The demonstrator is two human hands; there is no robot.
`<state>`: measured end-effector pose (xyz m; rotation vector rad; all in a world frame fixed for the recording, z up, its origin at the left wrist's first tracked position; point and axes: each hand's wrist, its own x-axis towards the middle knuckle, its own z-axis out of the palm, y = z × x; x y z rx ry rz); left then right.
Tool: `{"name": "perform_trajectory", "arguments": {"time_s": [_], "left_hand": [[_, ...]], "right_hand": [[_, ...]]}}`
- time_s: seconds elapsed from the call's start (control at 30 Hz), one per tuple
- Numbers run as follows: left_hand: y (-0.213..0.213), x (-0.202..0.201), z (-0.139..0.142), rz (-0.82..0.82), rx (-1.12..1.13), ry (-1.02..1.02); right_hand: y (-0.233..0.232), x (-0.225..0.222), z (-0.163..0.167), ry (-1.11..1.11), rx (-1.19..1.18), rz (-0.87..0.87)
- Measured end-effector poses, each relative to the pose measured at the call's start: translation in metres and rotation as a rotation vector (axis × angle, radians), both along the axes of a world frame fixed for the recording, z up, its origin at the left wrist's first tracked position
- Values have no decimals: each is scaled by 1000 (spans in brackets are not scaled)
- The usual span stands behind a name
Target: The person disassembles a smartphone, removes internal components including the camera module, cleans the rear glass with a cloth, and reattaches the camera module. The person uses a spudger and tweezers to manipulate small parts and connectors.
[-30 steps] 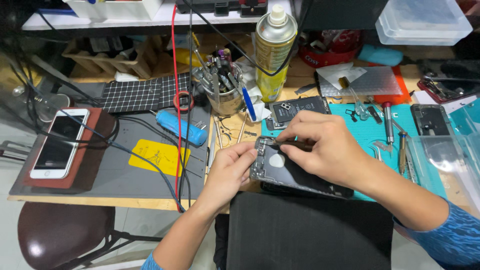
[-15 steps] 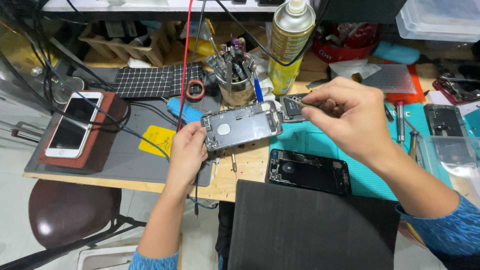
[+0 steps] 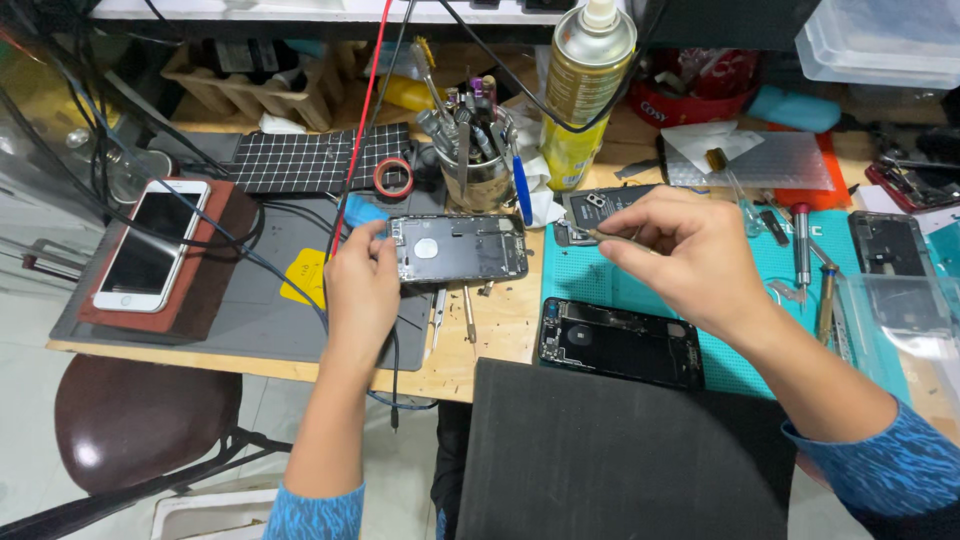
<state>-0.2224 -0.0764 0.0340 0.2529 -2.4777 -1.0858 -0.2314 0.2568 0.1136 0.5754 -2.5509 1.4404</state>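
Observation:
My left hand [image 3: 362,290] holds a grey metal phone housing [image 3: 458,248] by its left end, lifted flat above the wooden bench. My right hand [image 3: 690,255] pinches thin tweezers [image 3: 590,235], their tips over a small dark phone part [image 3: 600,208] on the teal mat [image 3: 745,365]. A black open phone frame [image 3: 620,343] lies on the teal mat below my right hand, touched by neither hand.
A white phone [image 3: 152,243] rests on a brown block at left, on a grey mat [image 3: 220,320] crossed by cables. A tool cup [image 3: 478,165] and a spray can [image 3: 582,90] stand behind. Screwdrivers [image 3: 802,245] lie right. A black foam pad [image 3: 620,460] covers the near edge.
My left hand has lifted the grey housing off the black frame and carried it left and back. My right hand with the tweezers has moved up and away from the frame.

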Motion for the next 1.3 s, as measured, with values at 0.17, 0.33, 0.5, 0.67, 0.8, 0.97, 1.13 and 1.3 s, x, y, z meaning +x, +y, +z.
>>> {"name": "perform_trajectory", "arguments": {"time_s": [0.17,0.33,0.5,0.67,0.8,0.97,1.13,1.3], "left_hand": [[27,10,18,6,-322,283],[78,24,40,-230,-134,342],[118,28,53,-558,455,52],[129,37,51,-647,690,-68],[131,39,46,-673,781,-70],[132,41,44,-674,789,-39],[130,44,45,-692,742,1],[130,45,48,-687,726,4]], "right_hand": [[4,1,-11,-71,-10,-3],[10,9,-13,-97,-54,12],[19,27,-7,80,-34,102],[26,43,-2,128,-61,97],[27,48,2,149,-61,85],[27,54,5,144,-65,101],[27,55,5,140,-76,116],[26,57,5,128,-81,122]]}}
